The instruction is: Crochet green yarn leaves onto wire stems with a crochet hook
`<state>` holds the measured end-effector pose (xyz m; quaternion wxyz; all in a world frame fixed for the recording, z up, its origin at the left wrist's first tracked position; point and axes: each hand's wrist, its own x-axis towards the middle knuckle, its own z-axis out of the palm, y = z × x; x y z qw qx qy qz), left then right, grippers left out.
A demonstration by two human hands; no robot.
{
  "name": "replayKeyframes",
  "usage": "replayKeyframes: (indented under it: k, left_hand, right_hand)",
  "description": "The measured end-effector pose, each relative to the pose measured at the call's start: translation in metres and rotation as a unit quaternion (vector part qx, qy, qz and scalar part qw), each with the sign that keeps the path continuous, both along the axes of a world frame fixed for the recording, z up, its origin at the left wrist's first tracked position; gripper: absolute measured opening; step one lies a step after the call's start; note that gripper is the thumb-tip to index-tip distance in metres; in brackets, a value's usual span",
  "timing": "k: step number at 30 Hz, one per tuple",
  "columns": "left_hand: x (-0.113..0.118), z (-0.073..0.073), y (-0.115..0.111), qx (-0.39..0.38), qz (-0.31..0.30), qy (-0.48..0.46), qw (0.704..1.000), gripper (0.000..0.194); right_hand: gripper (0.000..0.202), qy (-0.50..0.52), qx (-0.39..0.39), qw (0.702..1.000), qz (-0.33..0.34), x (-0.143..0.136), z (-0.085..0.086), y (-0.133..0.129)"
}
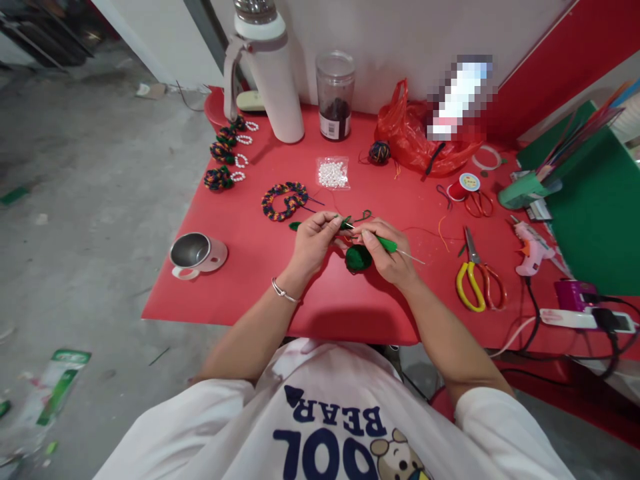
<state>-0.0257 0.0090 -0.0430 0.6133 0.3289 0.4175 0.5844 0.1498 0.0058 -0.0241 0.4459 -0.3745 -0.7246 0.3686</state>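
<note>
My left hand (318, 241) pinches a small piece of green crochet (346, 223), with a green yarn tail looping out beyond it. In my right hand (390, 257) is a crochet hook (386, 244) with a green handle, its metal tip meeting the green work at my left fingertips. A ball of dark green yarn (358, 258) rests on the table between my hands. Just past my left hand lies a multicoloured crocheted strip (284, 201), curled into a loop. A clear bag of white beads (333, 173) is farther back.
On the red table (240, 260), a metal-lined mug (197, 253) stands left. Yellow-and-red-handled scissors (475, 277), a pink glue gun (533, 247) and a power strip (585, 319) lie right. A white bottle (277, 77), a jar (335, 97) and a red plastic bag (415, 137) line the back.
</note>
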Motion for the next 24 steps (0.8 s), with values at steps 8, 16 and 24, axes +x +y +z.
replayKeyframes:
  k: [8, 16, 24]
  left_hand:
    - [-0.001, 0.002, -0.001, 0.003, 0.005, 0.033, 0.999, 0.039]
    - [0.001, 0.003, -0.001, 0.000, 0.020, 0.055, 0.998, 0.037]
    - [0.003, -0.002, 0.000, 0.003, 0.015, 0.019, 1.000, 0.043]
  right_hand:
    - [0.026, -0.044, 0.075, 0.996, 0.010, 0.001, 0.001, 0.001]
    - [0.024, -0.084, 0.150, 0.985, 0.017, 0.000, -0.009, 0.005]
    - [0.023, -0.072, 0.127, 0.989, 0.026, -0.002, -0.009, 0.004]
